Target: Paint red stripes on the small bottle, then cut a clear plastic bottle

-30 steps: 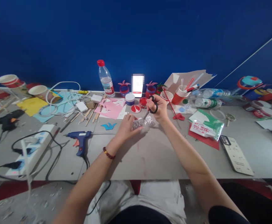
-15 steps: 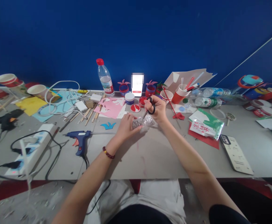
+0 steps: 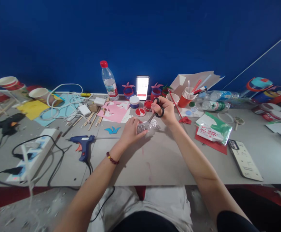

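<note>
My left hand (image 3: 131, 131) is closed around a small clear plastic bottle piece (image 3: 148, 126) held just above the grey table (image 3: 154, 161). My right hand (image 3: 165, 111) grips black-handled scissors (image 3: 156, 111), fingers through the loops, blades pointing down-left into the clear plastic. A beaded bracelet (image 3: 112, 158) sits on my left wrist. Both hands work over the middle of the table, close together.
A blue glue gun (image 3: 82, 144) and a power strip (image 3: 31, 158) with cables lie at left. Pink paper (image 3: 115, 111), paint pots (image 3: 140, 112), a water bottle (image 3: 108, 80) and a lit phone (image 3: 142, 87) stand behind. Red cups (image 3: 186, 97), bottles, a green packet (image 3: 214, 130) and another phone (image 3: 245, 160) lie at right.
The scissor handles closed slightly half a second ago and have spread again; my right hand shifted a little right. My left hand keeps its hold on the plastic piece.
</note>
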### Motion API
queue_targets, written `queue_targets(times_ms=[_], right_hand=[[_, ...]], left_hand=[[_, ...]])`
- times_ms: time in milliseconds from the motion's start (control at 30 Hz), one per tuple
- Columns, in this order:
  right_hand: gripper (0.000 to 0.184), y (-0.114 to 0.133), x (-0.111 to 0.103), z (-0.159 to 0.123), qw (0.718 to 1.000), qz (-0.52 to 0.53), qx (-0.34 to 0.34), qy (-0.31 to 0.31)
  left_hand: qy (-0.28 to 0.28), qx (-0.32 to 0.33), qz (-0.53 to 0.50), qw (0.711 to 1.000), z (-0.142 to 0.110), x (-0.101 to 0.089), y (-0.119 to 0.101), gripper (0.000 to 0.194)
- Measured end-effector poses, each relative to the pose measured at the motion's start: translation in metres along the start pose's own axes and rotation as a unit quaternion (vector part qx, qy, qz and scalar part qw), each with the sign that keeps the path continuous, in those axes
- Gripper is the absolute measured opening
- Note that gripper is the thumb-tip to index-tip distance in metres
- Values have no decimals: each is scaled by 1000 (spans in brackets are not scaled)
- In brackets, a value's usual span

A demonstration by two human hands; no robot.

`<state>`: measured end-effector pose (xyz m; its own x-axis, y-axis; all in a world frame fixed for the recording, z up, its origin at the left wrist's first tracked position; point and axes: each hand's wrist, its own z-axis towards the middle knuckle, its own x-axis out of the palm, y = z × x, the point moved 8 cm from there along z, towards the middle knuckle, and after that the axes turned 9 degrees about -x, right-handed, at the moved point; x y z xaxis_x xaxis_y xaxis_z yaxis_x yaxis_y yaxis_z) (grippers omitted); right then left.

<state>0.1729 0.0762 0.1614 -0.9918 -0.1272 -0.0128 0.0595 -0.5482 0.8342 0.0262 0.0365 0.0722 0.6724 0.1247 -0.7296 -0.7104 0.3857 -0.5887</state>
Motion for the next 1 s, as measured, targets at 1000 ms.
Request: queue_targets(times_ms=[1000], right_hand=[[38,-23,-10,0,998,44,-5,-41]], left_hand=[[-19,10,-3,1000,-1,4,4,38]])
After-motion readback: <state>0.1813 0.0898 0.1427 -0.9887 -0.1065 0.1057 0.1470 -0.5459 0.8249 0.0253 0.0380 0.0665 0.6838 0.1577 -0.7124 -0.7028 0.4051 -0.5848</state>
